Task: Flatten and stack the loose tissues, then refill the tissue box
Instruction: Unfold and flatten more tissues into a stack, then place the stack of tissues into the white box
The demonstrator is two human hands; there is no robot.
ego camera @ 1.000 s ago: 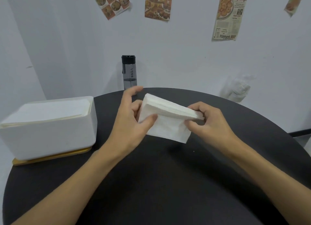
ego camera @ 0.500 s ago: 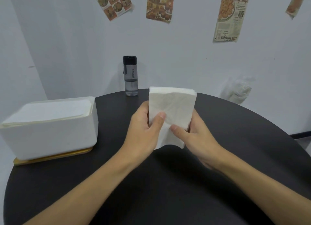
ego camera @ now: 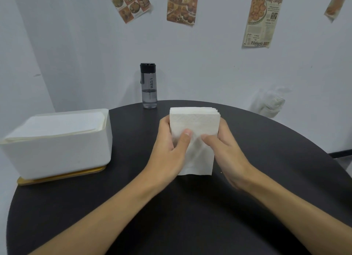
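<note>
A stack of white tissues (ego camera: 198, 121) stands on edge on the round black table (ego camera: 190, 216), its layered top edge facing up. My left hand (ego camera: 169, 150) grips its left side with the thumb on the near face. My right hand (ego camera: 226, 151) grips the right side, thumb also on the near face. One loose sheet hangs down in front to the table. The white tissue box (ego camera: 62, 151) sits upside down at the left on its wooden lid (ego camera: 62, 176), open base up, with tissues showing inside.
A grey water bottle (ego camera: 149, 86) with a black cap stands at the table's far edge against the wall. A crumpled clear plastic wrapper (ego camera: 270, 104) lies at the far right by the wall. Paper clippings hang on the wall above.
The stack went from lying tilted between my hands to standing upright on its edge. Both hands shifted to grip its two sides and came slightly lower onto the table.
</note>
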